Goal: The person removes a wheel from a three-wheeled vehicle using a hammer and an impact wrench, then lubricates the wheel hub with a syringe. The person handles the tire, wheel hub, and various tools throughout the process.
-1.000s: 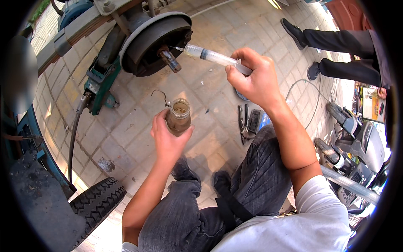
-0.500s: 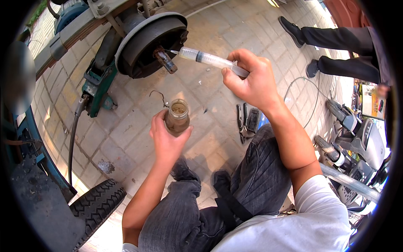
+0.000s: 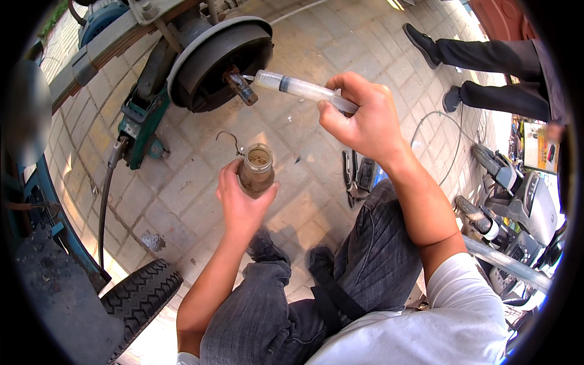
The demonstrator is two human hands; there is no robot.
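Note:
In my right hand [image 3: 365, 118] is a large clear plastic syringe [image 3: 301, 88], gripped between thumb and fingers around its rear part. Its nozzle points left at a rusty metal shaft [image 3: 241, 87], which sticks out of the middle of a dark round wheel drum [image 3: 210, 64]. The tip looks very near the shaft; whether it touches, I cannot tell. Lower down, my left hand [image 3: 243, 204] wraps around a small open glass jar [image 3: 258, 172] with murky brownish contents. A bent wire [image 3: 228, 141] rises beside the jar's neck.
A green jack [image 3: 143, 131] stands left of the drum. Pliers [image 3: 349, 176] and a dark tool lie on the paving by my knee. A treaded tyre [image 3: 146, 298] is at lower left, another person's legs [image 3: 493, 73] at upper right, a parked scooter [image 3: 529, 207] at right.
My right hand has shifted slightly left with the syringe, bringing its nozzle closer to the shaft. My left hand and the jar stay in place.

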